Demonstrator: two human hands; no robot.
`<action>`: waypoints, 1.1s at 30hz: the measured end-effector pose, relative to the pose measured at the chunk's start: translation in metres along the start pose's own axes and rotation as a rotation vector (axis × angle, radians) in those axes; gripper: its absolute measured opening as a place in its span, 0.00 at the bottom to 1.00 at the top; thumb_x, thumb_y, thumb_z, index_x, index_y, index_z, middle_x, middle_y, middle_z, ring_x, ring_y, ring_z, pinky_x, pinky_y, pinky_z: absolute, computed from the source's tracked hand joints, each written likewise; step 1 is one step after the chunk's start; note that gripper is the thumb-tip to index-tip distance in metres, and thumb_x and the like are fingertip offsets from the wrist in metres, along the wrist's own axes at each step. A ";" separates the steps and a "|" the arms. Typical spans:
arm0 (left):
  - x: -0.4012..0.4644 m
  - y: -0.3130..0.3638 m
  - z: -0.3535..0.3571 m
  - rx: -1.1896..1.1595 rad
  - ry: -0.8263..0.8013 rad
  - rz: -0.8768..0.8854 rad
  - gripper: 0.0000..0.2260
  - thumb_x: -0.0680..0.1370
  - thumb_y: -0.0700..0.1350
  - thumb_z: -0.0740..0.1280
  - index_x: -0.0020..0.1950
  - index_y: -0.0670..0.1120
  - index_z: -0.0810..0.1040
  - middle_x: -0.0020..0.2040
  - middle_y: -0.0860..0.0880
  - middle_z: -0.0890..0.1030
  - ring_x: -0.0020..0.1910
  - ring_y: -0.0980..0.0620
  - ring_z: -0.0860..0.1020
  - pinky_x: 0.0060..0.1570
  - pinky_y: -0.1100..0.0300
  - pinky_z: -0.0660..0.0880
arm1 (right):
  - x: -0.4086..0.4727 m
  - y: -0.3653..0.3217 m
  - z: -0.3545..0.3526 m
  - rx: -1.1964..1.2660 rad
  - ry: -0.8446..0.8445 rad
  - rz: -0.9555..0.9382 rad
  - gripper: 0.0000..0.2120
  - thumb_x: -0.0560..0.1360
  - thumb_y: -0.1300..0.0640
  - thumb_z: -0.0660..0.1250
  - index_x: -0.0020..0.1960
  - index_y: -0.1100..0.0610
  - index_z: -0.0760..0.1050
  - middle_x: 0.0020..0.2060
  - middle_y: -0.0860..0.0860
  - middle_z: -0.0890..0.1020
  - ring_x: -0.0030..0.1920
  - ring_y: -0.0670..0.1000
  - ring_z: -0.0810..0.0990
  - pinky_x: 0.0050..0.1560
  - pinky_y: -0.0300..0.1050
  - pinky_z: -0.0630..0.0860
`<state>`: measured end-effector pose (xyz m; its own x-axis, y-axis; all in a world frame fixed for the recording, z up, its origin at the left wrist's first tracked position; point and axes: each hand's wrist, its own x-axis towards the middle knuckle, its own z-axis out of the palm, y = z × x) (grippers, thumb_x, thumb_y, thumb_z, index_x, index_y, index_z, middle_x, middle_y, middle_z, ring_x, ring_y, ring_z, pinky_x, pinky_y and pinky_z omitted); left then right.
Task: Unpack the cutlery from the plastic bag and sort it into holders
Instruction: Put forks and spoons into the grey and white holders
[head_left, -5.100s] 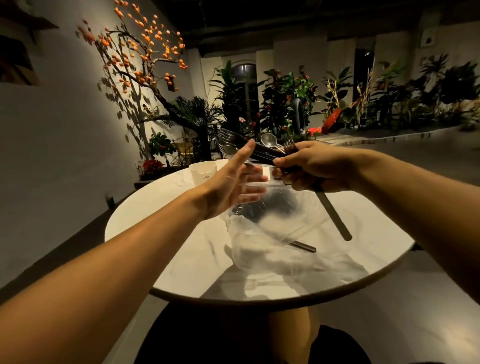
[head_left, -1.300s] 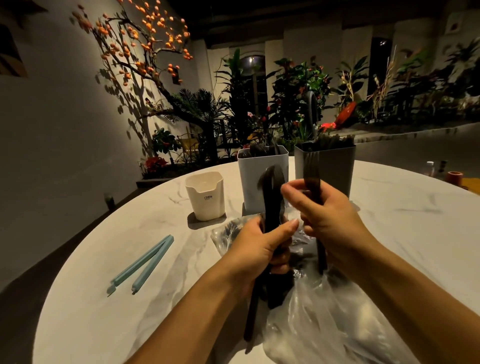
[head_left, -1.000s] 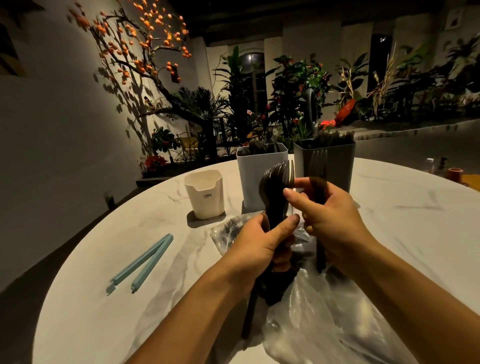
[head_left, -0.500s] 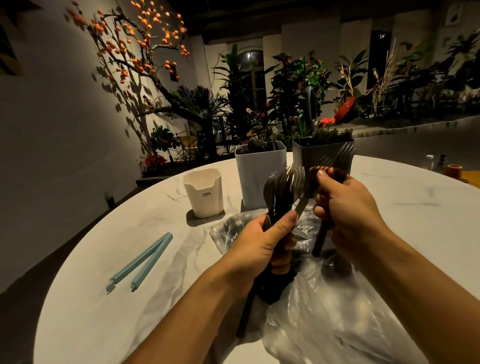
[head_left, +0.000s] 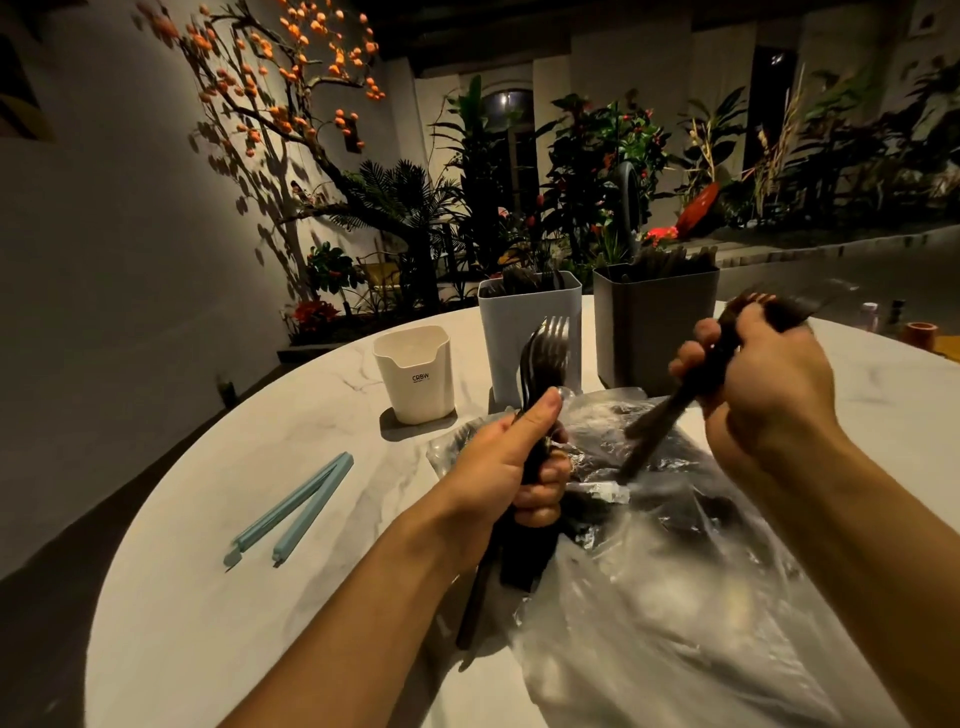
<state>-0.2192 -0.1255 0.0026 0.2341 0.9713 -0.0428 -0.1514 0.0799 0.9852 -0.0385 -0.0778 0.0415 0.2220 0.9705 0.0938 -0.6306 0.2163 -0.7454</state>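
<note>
1. I see the plastic bag (head_left: 675, 597) lying crumpled on the white round table (head_left: 208, 597), near edge, under both hands; dark cutlery shows through it.
2. Left hand (head_left: 511, 470) is fisted around a bundle of forks (head_left: 545, 358), tines up, handles running down past the fist onto the bag.
3. Right hand (head_left: 763, 384) is curled around a second dark handful of cutlery (head_left: 670, 415), tilted, lower ends pointing down-left over the bag. It's blurred, so I can't tell which pieces.
4. Behind the bag: light grey holder (head_left: 524, 332) and dark grey holder (head_left: 654, 327), side by side, both with cutlery in them.
5. Small cream holder (head_left: 415, 374) stands left of those.
6. Blue bag clip (head_left: 291, 512) lies open on the table, far left, well apart from the bag.
</note>
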 end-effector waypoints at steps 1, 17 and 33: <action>0.001 -0.001 0.000 -0.018 0.020 0.010 0.18 0.77 0.60 0.66 0.44 0.45 0.70 0.30 0.50 0.66 0.23 0.56 0.59 0.24 0.64 0.56 | -0.002 0.002 0.000 -0.022 -0.066 0.038 0.08 0.85 0.53 0.54 0.58 0.55 0.69 0.33 0.48 0.73 0.26 0.43 0.71 0.27 0.36 0.72; 0.000 -0.005 -0.001 0.040 0.061 0.131 0.17 0.75 0.57 0.69 0.47 0.44 0.72 0.30 0.50 0.66 0.25 0.54 0.64 0.25 0.63 0.64 | -0.027 0.036 0.013 -0.661 -0.568 0.004 0.08 0.80 0.52 0.64 0.47 0.56 0.74 0.25 0.44 0.73 0.26 0.40 0.71 0.27 0.33 0.68; 0.002 -0.010 0.007 0.274 0.122 0.163 0.06 0.81 0.49 0.67 0.48 0.48 0.73 0.30 0.50 0.69 0.26 0.55 0.65 0.26 0.62 0.65 | -0.020 0.033 0.004 -0.528 -0.373 -0.144 0.10 0.72 0.54 0.74 0.51 0.53 0.79 0.36 0.48 0.81 0.36 0.41 0.77 0.38 0.39 0.70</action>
<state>-0.2109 -0.1263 -0.0057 0.1084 0.9873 0.1157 0.0899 -0.1257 0.9880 -0.0669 -0.0891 0.0174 -0.0554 0.9280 0.3685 -0.1436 0.3578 -0.9227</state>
